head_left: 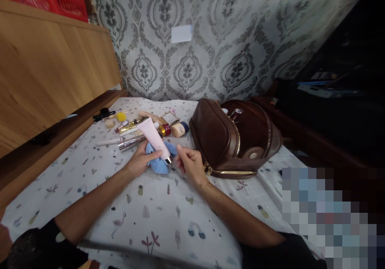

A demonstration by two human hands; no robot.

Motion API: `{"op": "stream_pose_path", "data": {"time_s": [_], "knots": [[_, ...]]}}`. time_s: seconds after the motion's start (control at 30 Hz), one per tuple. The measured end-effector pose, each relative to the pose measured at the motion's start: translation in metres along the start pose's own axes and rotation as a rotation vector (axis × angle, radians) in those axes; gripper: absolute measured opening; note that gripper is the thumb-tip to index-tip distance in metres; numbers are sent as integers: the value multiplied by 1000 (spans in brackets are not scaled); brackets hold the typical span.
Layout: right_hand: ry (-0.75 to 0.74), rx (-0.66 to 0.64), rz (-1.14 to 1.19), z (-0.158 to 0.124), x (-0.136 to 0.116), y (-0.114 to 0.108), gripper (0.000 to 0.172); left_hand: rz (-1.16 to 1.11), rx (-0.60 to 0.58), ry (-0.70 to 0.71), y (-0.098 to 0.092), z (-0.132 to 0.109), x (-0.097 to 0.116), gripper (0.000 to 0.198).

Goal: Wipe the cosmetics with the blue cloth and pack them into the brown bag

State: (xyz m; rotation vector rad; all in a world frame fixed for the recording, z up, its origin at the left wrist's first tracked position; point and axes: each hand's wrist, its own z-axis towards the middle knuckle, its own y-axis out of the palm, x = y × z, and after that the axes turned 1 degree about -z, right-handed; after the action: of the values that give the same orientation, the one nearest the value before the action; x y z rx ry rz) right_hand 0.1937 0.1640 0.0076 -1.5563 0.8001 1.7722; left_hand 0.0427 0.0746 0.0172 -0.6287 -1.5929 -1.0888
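Observation:
My left hand (141,159) is closed around a pale pink squeeze tube (152,137), with its thumb across the front. The tube tilts, its shiny cap (169,160) pointing down and right. A light blue cloth (159,165) is bunched behind and under the tube, also in my left hand. My right hand (191,164) has its fingers pinched together at the cloth's right edge, just beside the cap. Right behind the tube lie a silvery cylinder (129,142), a red and gold jar (164,130) and a beige bottle with a dark cap (179,129).
A brown leather bag (213,134) lies unzipped on the right, a few items inside. More cosmetics, among them a yellow sponge (121,117) and a glittery compact (170,118), spread over the patterned cloth cover (168,208). A wooden cabinet (60,64) borders the left.

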Motion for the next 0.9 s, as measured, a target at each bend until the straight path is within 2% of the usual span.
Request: {"op": "stream_pose_path", "data": {"time_s": [0.07,0.13,0.23,0.3,0.37,0.53,0.6,0.9], "knots": [[-5,20,-2,0,-1,0,62,0,5,3,0,0,0,55],[-68,21,-42,1,-1,-1,57,-12,11,-1,0,0,0,55],[-165,-70,-167,1,2,0,40,-44,24,-5,-1,1,0,56],[-180,-153,-215,1,5,1,40,-59,36,-6,-1,2,1,56],[-171,-182,-221,0,8,1,39,-64,28,-10,-2,2,1,54],[-159,-114,-219,1,11,0,28,-57,-145,0,-4,1,2,58],[-154,-100,-224,1,11,0,26,-50,-175,9,-5,1,1,59],[-205,-30,-405,-5,2,2,16,160,-66,65,-8,1,-7,45]]}}
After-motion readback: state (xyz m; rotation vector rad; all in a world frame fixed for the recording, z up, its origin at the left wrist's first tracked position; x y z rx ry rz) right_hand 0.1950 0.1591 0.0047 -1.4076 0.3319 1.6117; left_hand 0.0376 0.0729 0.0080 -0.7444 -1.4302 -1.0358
